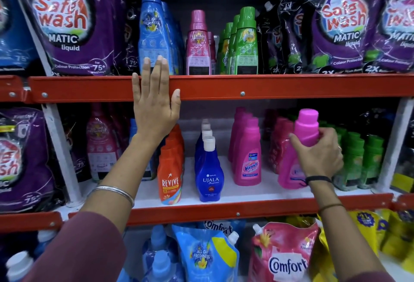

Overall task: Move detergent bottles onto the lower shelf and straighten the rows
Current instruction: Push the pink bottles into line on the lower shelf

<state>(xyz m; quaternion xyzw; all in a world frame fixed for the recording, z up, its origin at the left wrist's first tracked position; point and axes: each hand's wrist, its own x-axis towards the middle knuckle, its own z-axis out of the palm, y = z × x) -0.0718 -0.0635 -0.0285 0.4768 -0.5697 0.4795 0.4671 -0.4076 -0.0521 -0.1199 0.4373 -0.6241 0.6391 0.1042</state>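
My right hand grips a pink Vanish bottle by its upper body; the bottle stands at the front right of the middle shelf, in front of red-pink bottles. A row of pink Vanish bottles stands to its left, then blue Ujala bottles and orange Revive bottles. My left hand is raised flat, fingers apart, over the red rail of the upper shelf, its fingertips in front of a tall blue bottle. It holds nothing.
The upper shelf carries a pink bottle, green bottles and purple Safewash pouches on both sides. Green bottles stand right of my right hand. Comfort pouches fill the bottom shelf. White uprights frame the bay.
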